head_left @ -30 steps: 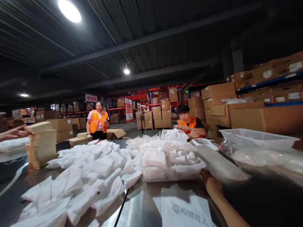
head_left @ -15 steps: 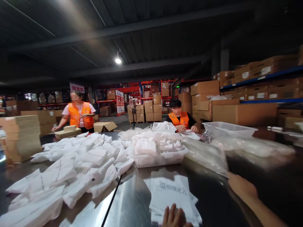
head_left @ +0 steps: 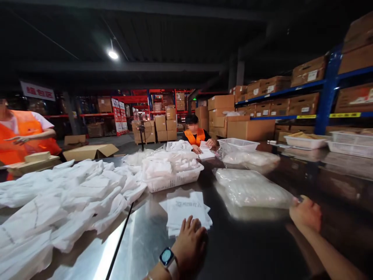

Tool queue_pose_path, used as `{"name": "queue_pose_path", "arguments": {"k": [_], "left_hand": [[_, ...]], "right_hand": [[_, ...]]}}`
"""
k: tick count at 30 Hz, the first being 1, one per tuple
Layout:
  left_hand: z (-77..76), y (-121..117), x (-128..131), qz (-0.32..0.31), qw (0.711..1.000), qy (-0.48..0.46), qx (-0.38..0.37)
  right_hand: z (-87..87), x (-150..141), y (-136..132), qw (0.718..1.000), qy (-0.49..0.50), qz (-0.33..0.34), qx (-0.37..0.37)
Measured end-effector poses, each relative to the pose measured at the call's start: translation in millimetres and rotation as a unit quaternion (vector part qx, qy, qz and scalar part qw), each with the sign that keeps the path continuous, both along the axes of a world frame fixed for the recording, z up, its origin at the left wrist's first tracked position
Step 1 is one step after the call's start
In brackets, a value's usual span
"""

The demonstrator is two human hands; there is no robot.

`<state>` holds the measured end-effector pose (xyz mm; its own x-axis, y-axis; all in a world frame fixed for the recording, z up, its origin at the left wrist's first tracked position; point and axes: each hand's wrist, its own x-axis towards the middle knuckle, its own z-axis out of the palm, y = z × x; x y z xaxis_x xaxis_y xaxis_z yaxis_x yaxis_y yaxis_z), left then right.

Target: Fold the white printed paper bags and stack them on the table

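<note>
My left hand (head_left: 192,241), with a smartwatch (head_left: 166,256) on its wrist, lies palm down at the near edge of a small stack of white printed bags (head_left: 185,208). Its fingers are stretched out on the stack. At the right, my right hand (head_left: 305,214) is closed on the near right corner of a clear plastic bag (head_left: 253,186), which lies flat on the dark, shiny table. What fills that bag is hard to make out. Beyond the stack stands a white plastic basket (head_left: 175,181) heaped with white packets.
White filled bags (head_left: 70,194) form a large pile on the left. Another clear plastic bag (head_left: 250,157) and a white basket (head_left: 239,144) lie farther back. Two people in orange vests (head_left: 26,130) work across the table. Shelves with cartons (head_left: 309,70) line the right.
The view has turned to the right. My right hand has pulled the clear plastic bag rightward, away from the basket. My left hand rests on the stack in both frames, with its wrist showing now.
</note>
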<state>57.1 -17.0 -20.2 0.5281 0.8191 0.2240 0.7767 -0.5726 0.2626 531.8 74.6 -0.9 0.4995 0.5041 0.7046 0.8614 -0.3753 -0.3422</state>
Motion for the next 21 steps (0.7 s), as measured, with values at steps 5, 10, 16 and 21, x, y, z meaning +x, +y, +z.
{"name": "queue_pose_path", "arguments": {"k": [5, 10, 16, 21], "left_hand": [[-0.2, 0, 2, -0.012, 1.000, 0.016, 0.019], [3.8, -1, 2, -0.031, 0.999, 0.035, 0.018], [5.6, -1, -3, -0.046, 0.997, 0.035, 0.050], [11.4, -5, 0, -0.068, 0.993, 0.049, 0.085]], "right_hand": [[-5.2, -39, -7, 0.978, -0.104, 0.179, -0.028], [-10.3, -100, -23, 0.903, -0.208, 0.373, -0.043], [-13.0, -170, -28, 0.874, -0.209, 0.434, -0.068], [-12.2, -168, -28, 0.930, -0.231, 0.285, -0.006]]}}
